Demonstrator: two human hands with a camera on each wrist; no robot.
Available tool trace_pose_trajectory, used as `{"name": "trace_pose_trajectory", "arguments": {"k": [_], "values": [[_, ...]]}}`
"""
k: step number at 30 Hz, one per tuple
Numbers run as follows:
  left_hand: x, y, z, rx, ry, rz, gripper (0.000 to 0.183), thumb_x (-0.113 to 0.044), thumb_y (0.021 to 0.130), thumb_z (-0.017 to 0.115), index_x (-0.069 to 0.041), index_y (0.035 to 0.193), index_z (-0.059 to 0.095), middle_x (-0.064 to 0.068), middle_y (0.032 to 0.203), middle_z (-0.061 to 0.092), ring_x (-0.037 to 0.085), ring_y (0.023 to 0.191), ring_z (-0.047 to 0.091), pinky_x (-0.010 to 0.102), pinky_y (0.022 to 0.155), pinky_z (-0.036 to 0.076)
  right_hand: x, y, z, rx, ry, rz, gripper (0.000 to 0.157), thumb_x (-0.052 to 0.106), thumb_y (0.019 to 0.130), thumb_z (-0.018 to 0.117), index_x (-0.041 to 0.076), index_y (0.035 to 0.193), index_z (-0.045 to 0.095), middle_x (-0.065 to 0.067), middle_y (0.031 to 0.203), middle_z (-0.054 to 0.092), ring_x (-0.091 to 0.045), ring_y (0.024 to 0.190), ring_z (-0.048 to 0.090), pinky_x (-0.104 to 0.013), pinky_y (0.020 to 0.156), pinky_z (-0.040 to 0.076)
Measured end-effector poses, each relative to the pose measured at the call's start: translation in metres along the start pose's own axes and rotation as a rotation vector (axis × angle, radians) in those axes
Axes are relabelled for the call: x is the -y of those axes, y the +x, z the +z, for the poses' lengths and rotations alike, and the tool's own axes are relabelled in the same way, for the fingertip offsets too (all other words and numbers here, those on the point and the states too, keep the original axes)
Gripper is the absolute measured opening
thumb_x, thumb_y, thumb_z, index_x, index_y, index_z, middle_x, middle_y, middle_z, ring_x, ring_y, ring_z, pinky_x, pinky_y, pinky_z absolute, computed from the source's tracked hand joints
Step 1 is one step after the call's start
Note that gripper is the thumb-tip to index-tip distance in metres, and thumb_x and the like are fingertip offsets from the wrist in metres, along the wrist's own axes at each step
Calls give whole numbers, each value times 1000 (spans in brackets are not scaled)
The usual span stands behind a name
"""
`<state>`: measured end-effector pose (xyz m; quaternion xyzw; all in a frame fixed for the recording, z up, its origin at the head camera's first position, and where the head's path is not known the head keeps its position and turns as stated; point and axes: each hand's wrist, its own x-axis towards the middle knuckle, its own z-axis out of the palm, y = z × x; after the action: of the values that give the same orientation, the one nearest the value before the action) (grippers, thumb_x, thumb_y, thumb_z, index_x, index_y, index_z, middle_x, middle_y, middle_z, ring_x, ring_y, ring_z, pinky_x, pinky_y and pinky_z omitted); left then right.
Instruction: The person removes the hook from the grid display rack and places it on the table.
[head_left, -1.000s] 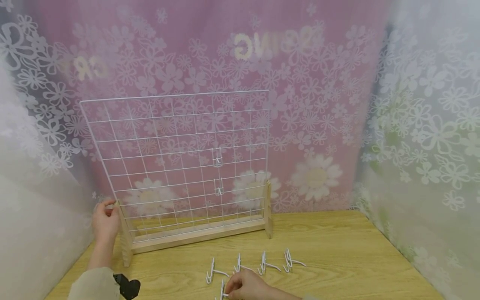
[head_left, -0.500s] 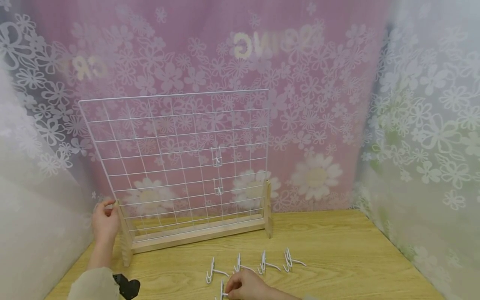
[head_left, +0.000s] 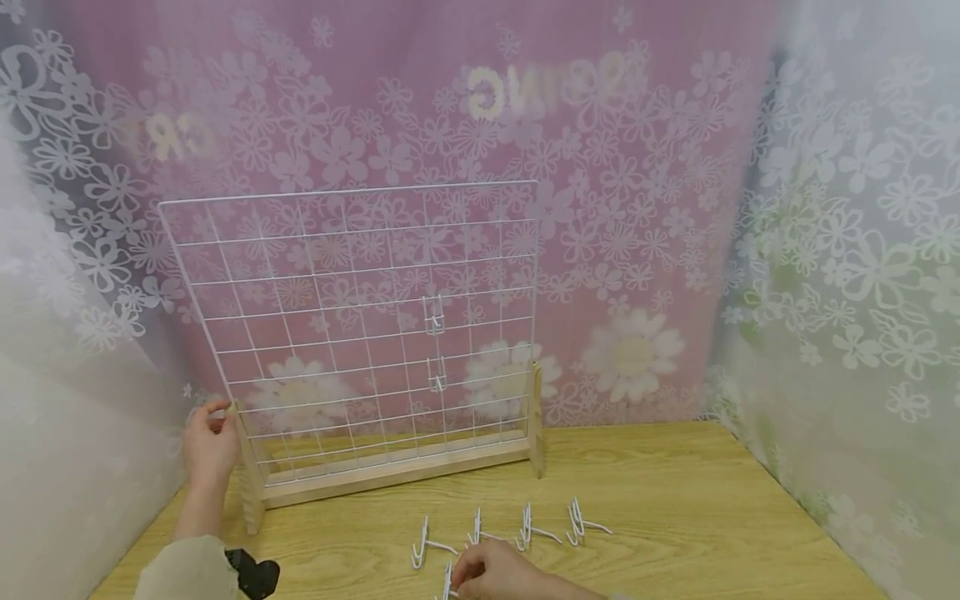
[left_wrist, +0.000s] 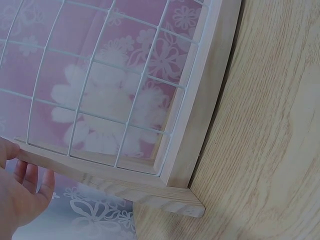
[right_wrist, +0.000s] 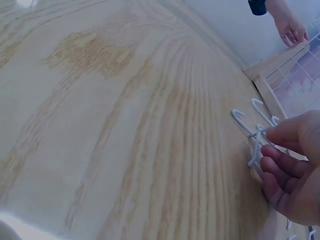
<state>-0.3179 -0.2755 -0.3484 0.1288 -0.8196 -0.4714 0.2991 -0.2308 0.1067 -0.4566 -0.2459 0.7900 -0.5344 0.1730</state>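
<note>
My left hand [head_left: 210, 442] grips the top end of the left upright of a wooden stand [head_left: 397, 477]; in the left wrist view, the fingers [left_wrist: 46, 186] curl beside the wood. A white wire grid panel [head_left: 348, 192] rises from the stand, tilted back slightly. Low at the front, my right hand [head_left: 498, 571] pinches the prong of a white metal display hook [head_left: 447, 578] between thumb and forefinger. That hook [right_wrist: 244, 122] is at the table surface in the right wrist view; whether it is lifted I cannot tell. Its lower end is cut off in the head view.
Several more white hooks [head_left: 577, 523] lie in a row on the wood-grain table [head_left: 675, 483], between hand and stand. An upper hook [head_left: 435, 318] and a lower hook [head_left: 437, 377] hang on the panel. A pink flowered curtain [head_left: 637, 250] closes the back.
The pinched hook has shifted very slightly, its top edging right in the head view. The left hand stays at the upright.
</note>
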Motion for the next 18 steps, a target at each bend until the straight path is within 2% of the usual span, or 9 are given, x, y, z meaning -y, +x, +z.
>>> {"name": "trace_pose_trajectory", "arguments": {"k": [7, 14, 18], "values": [[-1, 0, 0, 19, -1, -16, 33, -11, 97, 40, 3, 127, 45, 24, 101, 48, 30, 84, 47, 22, 53, 37, 12, -2, -6, 11, 38, 60, 7, 3, 84, 63, -2, 86, 67, -1, 75, 63, -8, 61, 47, -21, 54, 38], [1, 1, 0, 22, 16, -9, 33, -11, 97, 40, 2, 127, 46, 21, 97, 50, 21, 73, 47, 25, 51, 38, 19, 0, -16, 10, -67, 0, 10, 5, 84, 62, 0, 89, 68, -5, 85, 67, -4, 77, 53, -24, 69, 43], [0, 0, -1, 24, 18, -14, 33, -10, 97, 39, 1, 127, 46, 20, 96, 50, 20, 73, 46, 26, 52, 38, 23, 3, -24, 7, -95, -21, 10, 5, 85, 61, 0, 90, 68, -5, 88, 67, -4, 78, 54, -24, 70, 45]]}}
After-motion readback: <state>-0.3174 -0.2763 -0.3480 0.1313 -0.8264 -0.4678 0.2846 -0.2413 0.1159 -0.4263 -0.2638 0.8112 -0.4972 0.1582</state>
